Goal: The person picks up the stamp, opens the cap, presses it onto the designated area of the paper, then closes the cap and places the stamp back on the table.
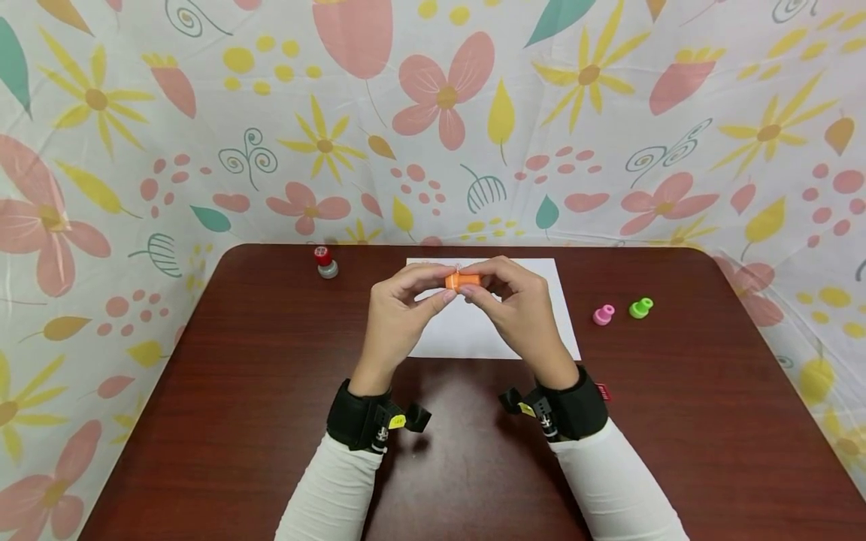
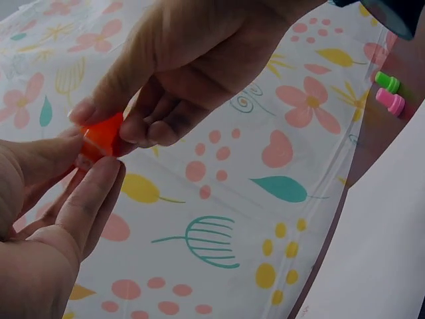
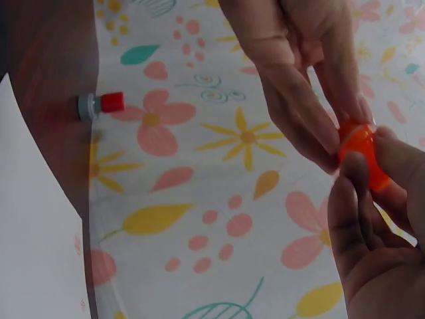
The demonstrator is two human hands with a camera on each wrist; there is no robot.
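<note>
Both hands meet over the white sheet of paper, holding a small orange toy stamp between them. The left hand pinches its left end between thumb and fingers. At its other end, the right hand pinches it the same way. In the left wrist view the stamp looks translucent orange-red, with a pale line around it. The right wrist view shows the stamp partly covered by the fingertips of both hands.
A pink stamp and a green stamp lie right of the paper on the brown table. A grey stamp with a red top stands at the back left. Behind the table hangs a flowered cloth.
</note>
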